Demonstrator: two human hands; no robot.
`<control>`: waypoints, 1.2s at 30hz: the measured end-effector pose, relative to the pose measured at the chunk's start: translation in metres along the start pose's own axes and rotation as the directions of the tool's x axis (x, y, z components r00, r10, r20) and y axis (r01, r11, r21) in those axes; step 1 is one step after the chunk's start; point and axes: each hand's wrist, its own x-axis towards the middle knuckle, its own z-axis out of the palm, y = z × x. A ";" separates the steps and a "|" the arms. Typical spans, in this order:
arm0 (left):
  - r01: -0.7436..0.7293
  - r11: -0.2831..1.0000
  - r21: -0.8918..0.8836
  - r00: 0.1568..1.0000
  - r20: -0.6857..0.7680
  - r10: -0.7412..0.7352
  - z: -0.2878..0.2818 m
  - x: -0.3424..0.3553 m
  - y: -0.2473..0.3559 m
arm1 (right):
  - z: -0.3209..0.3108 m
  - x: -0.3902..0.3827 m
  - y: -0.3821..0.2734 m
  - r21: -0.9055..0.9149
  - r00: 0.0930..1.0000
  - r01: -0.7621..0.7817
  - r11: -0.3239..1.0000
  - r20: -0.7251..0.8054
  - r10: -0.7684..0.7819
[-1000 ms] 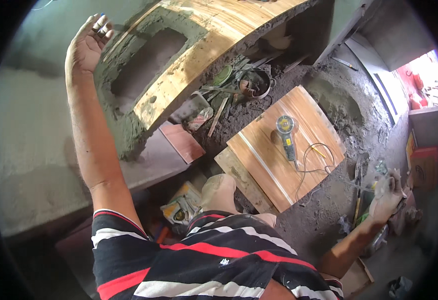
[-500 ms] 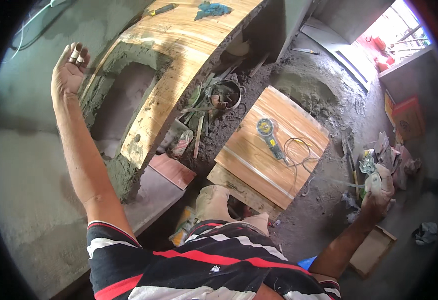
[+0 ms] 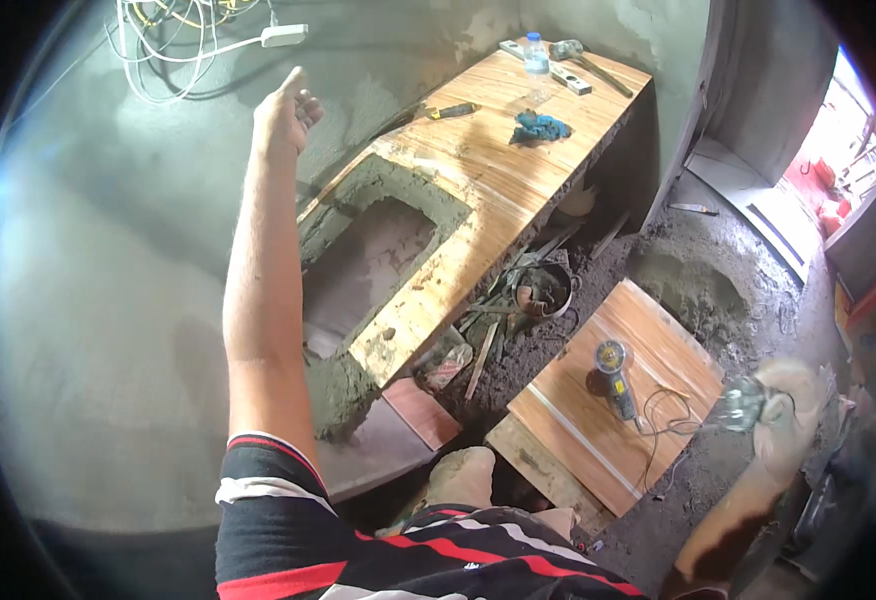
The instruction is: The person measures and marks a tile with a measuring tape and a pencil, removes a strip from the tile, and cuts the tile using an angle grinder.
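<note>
My left hand (image 3: 286, 112) is raised in front of the grey wall, holding nothing, with one digit stretched up and the others partly bent. Just above it, apart from the fingertips, hangs a white socket block (image 3: 285, 36) on a white cable. At the right my right hand (image 3: 790, 410) is smeared by motion. It seems closed on a pale plug, now mostly hidden, at the end of the grey cord. Beside that hand shows a clear, shiny piece (image 3: 741, 403). The cord (image 3: 666, 392) runs to an angle grinder (image 3: 613, 372), which lies on a wood-grain tile stack (image 3: 568, 410).
A wood-grain counter (image 3: 498, 150) with a mortar-edged cut-out carries a blue cloth (image 3: 541, 126), a yellow-black tool (image 3: 453, 110), a water bottle (image 3: 536, 55), a spirit level (image 3: 570, 78) and a hammer (image 3: 598, 70). A bucket (image 3: 543, 290) stands amid rubble below. Coiled cables (image 3: 173, 50) hang on the wall.
The view has swung left and up, bringing the socket block and coiled cables into sight. My left hand has risen towards the block, its fingers more bent. My right hand has moved, with blur.
</note>
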 end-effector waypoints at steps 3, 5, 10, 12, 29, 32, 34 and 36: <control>-0.020 0.999 0.033 0.998 -0.059 0.022 -0.006 0.081 -0.002 | 0.103 0.097 -0.072 0.039 0.959 0.096 0.995 0.263 -0.103; -0.094 0.995 0.036 0.994 -0.054 0.095 0.004 0.122 -0.006 | 0.162 0.143 -0.099 0.034 0.946 0.094 0.995 0.308 -0.100; -0.353 0.935 -0.042 0.916 -0.218 0.336 0.035 0.163 -0.005 | 0.272 0.247 -0.095 0.016 0.960 0.086 0.996 0.266 -0.087; -0.390 0.917 -0.084 0.908 -0.197 0.369 0.031 0.174 0.003 | 0.306 0.283 -0.084 0.016 0.962 0.099 0.995 0.253 -0.100; -0.167 0.811 -0.561 0.859 0.320 0.399 -0.032 0.164 0.027 | 0.503 0.474 -0.046 -0.064 0.962 0.089 0.994 0.265 -0.069; -0.154 0.816 -0.557 0.820 0.389 0.420 -0.036 0.165 0.030 | 0.532 0.482 -0.046 -0.045 0.957 0.125 0.991 0.267 -0.109; -0.142 0.815 -0.561 0.806 0.412 0.424 -0.038 0.167 0.032 | 0.549 0.486 -0.046 -0.046 0.954 0.141 0.989 0.275 -0.123; -0.132 0.816 -0.563 0.793 0.433 0.428 -0.038 0.167 0.032 | 0.564 0.490 -0.045 0.010 0.951 0.211 0.977 0.228 -0.208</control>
